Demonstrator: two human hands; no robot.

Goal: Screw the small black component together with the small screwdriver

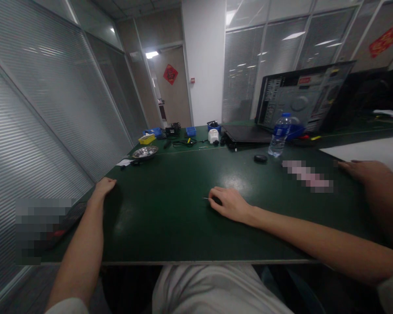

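One large dark green tabletop (157, 209) spreads across the scene. On its far right stands one black-and-grey computer case (298, 98), its metal inside exposed; one broad white sheet (370, 150) lies on the right, with one blurred hand of another person (370, 170) at its near edge. Next in size come one clear plastic bottle with a blue cap (277, 138), upright in front of the case, and one shallow round shiny metal dish (145, 152) at the far left. Smaller still are at least two blue plastic trays (190, 131) along the far side, one yellow plastic tray (146, 139) behind the dish, and one black rounded object (260, 158) near the bottle.

Smallest is one short, thin, pale stick (205, 198), near the middle of the tabletop; it juts leftward from the right hand (227, 203), the rest hidden by the fingers. The right thumb and forefinger curve round and pinch it, the forearm reaching in from the near right. The left hand (105, 186) rests loosely curled at the tabletop's left edge, forearm stretched forward; whether its fingers enclose anything, I cannot tell.
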